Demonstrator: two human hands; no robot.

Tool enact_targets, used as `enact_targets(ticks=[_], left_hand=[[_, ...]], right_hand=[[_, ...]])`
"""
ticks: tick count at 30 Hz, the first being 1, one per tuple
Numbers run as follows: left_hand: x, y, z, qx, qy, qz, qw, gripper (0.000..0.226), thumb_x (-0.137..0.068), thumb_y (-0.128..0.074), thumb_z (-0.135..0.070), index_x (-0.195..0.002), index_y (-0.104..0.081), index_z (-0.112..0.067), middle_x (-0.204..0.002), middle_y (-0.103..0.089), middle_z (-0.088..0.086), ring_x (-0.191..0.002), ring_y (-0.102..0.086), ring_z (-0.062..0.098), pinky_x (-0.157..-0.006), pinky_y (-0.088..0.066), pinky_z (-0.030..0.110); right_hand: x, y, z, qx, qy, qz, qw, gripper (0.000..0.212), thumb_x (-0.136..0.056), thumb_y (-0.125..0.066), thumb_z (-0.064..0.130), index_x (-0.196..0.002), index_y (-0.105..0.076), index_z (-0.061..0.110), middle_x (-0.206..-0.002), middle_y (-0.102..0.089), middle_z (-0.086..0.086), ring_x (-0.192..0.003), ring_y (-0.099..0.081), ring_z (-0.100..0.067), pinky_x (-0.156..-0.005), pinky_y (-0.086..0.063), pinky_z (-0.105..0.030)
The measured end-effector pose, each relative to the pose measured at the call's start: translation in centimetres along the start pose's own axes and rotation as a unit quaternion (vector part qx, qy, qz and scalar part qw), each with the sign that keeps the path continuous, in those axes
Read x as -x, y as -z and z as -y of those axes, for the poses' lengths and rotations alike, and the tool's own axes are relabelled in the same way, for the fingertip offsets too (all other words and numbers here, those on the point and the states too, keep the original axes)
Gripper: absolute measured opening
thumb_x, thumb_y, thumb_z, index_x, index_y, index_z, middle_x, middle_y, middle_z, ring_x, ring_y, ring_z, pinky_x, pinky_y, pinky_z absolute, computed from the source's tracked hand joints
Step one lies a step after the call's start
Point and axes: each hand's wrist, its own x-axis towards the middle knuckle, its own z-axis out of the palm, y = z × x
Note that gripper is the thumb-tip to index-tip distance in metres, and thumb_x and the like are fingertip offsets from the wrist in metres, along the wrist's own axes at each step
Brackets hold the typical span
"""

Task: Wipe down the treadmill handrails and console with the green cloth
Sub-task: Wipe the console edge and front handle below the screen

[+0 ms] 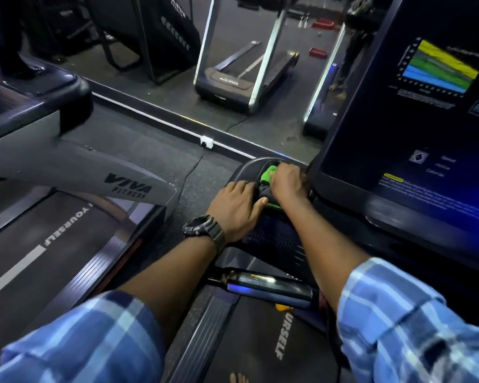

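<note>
Pressing green cloth [270, 172] into console tray [244, 172], right hand [286, 181] gripping

Neighbouring grey treadmill [75, 167] at left; wall mirror [233, 51] ahead; white socket [207, 141] below.

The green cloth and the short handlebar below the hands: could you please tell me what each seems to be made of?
Green cloth: soft fabric, perhaps microfibre, matte, bunching under the right hand. Handlebar: probably polished metal or chromed plastic; glossy, mirroring blue light.
</note>
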Motion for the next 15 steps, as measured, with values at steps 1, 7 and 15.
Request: enact_targets(ticks=[1, 7, 15], left_hand=[[-0.6, -0.1, -0.2, 0.022, -0.001, 0.002, 1.000, 0.057, -0.092, -0.020, -0.052, -0.110, -0.054, -0.011, -0.112, -0.059, 0.012, -0.102, -0.054, 0.030, -0.092, -0.042, 0.042], [-1.1, 0.1, 0.7, 0.101, 0.046, -0.010, 0.994, 0.036, -0.086, -0.033, -0.033, -0.103, -0.051, -0.007, -0.107, -0.051, 0.011, -0.094, -0.049, 0.025, -0.085, -0.041, 0.039], [-0.4, 0.2, 0.2, 0.079, 0.017, 0.012, 0.997, 0.032, -0.089, -0.036, -0.027, -0.099, -0.054, -0.002, -0.102, -0.056, 0.018, -0.098, -0.052, 0.032, -0.087, -0.034, 0.035]], right_hand=[[0.4, 0.1, 0.3, -0.007, -0.011, 0.050, 0.999, 0.040, -0.098, -0.040, 0.033, -0.120, -0.061, 0.008, -0.124, -0.059, -0.021, -0.116, -0.057, -0.037, -0.094, -0.045, -0.040], [1.0, -0.3, 0.7, 0.066, 0.012, 0.148, 0.987, 0.081, -0.080, -0.031, 0.071, -0.131, -0.052, 0.010, -0.134, -0.054, -0.018, -0.122, -0.049, -0.037, -0.098, -0.042, -0.049], [-0.2, 1.6, 0.7, 0.003, -0.045, 0.109, 0.993, 0.079, -0.084, -0.041, 0.071, -0.123, -0.062, 0.005, -0.129, -0.060, -0.019, -0.117, -0.057, -0.035, -0.090, -0.043, -0.035]])
